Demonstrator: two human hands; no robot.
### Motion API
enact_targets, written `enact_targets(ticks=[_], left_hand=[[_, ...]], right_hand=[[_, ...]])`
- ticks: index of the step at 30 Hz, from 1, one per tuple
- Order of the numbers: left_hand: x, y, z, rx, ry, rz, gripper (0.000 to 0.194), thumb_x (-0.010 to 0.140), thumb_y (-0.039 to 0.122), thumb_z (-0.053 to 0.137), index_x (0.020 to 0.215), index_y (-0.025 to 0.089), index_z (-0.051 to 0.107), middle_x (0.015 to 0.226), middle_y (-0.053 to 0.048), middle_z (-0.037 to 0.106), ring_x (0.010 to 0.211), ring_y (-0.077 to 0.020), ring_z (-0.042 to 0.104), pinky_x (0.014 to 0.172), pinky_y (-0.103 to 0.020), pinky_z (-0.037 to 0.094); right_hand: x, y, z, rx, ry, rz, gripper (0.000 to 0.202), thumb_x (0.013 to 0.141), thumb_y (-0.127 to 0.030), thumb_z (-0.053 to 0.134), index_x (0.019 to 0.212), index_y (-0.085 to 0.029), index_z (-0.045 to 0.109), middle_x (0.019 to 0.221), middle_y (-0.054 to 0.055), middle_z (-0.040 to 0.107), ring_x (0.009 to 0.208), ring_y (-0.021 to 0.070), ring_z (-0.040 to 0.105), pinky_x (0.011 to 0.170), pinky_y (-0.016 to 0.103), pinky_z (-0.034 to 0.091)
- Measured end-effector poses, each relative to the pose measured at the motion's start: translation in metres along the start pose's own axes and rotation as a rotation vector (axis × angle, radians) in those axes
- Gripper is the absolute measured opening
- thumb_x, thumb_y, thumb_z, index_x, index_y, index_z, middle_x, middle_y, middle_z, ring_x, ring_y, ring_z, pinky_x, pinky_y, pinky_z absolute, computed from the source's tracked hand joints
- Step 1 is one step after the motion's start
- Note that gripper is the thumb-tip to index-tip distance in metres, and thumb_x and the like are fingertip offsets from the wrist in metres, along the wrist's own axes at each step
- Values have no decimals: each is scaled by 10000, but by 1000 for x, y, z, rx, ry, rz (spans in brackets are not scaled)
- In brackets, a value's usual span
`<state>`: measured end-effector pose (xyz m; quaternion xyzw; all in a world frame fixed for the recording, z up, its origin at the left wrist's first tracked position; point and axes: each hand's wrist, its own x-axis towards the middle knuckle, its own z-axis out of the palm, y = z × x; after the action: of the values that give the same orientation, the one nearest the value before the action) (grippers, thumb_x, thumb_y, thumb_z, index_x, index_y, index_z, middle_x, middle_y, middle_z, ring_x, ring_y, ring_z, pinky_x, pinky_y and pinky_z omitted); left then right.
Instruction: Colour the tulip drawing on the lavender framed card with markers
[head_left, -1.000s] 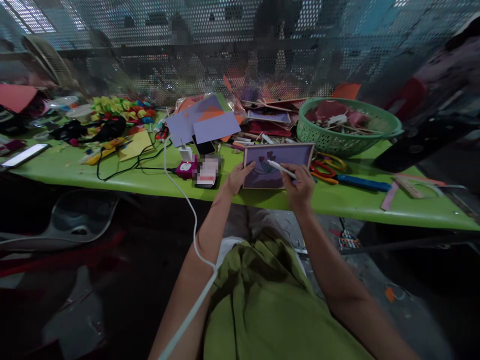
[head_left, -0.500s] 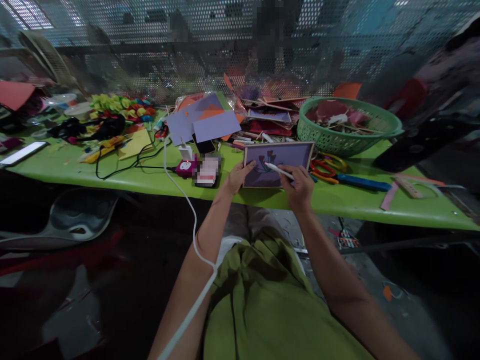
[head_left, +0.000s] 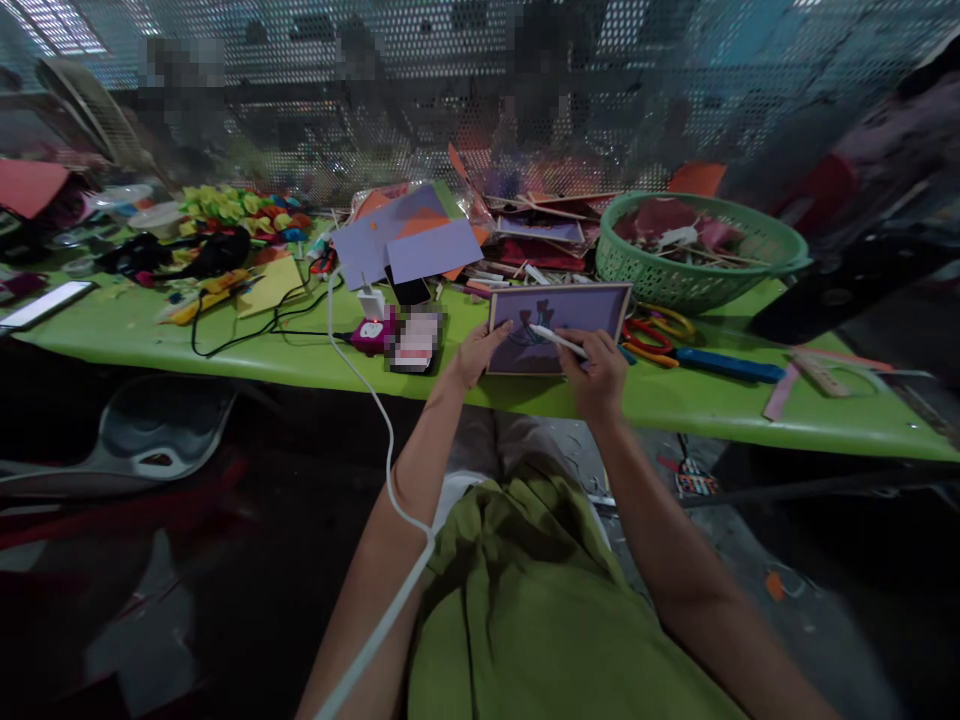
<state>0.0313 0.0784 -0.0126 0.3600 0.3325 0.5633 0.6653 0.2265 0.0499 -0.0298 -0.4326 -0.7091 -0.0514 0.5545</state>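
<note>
A shallow framed purple panel with dark red flower shapes and thin stems stands tilted at the table's front edge. My left hand grips its left side, thumb over the frame. In my right hand is a white pen, its tip at the flower stems. Whether the tip touches the panel I cannot tell. The right hand's lower fingers are curled and partly hidden.
A green basket of scraps stands behind on the right, near scissors and a blue-handled tool. Left of the panel lie a phone and a purple socket block. A white cable crosses my left arm.
The pen tip has shifted very slightly on the panel, among the stems. My left hand keeps its hold on the frame.
</note>
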Motion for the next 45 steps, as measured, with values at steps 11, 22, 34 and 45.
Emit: enact_targets(ticks=[11, 22, 34, 45], left_hand=[[-3, 3, 1, -3, 7, -30, 286, 761, 328, 934, 969, 180, 807, 955, -37, 831, 995, -229, 782, 1026, -379, 561], [-2, 2, 0, 0, -19, -19, 378, 723, 380, 957, 1008, 179, 809, 959, -45, 829, 1024, -251, 783, 1010, -385, 571], [-1, 1, 0, 4, -21, -15, 368, 737, 372, 953, 1012, 179, 804, 955, -50, 828, 1041, -260, 776, 1027, -407, 560], [-1, 1, -1, -6, -25, 8, 385, 703, 380, 974, 988, 181, 809, 952, -30, 824, 956, -208, 766, 995, -357, 553]], right_hand=[[0, -1, 0, 9, -2, 27, 194, 1017, -377, 596, 1032, -271, 758, 943, 65, 801, 847, 260, 700, 790, 409, 575], [0, 0, -1, 36, -18, 20, 155, 992, -318, 606, 999, -262, 751, 956, 68, 808, 845, 258, 695, 791, 412, 575], [0, -1, 1, 27, 1, 12, 164, 1005, -336, 611, 1017, -260, 756, 935, 71, 804, 836, 260, 704, 773, 402, 570], [0, -5, -5, 37, 13, -16, 126, 966, -271, 627, 978, -262, 752, 889, 55, 802, 780, 248, 691, 722, 379, 549]])
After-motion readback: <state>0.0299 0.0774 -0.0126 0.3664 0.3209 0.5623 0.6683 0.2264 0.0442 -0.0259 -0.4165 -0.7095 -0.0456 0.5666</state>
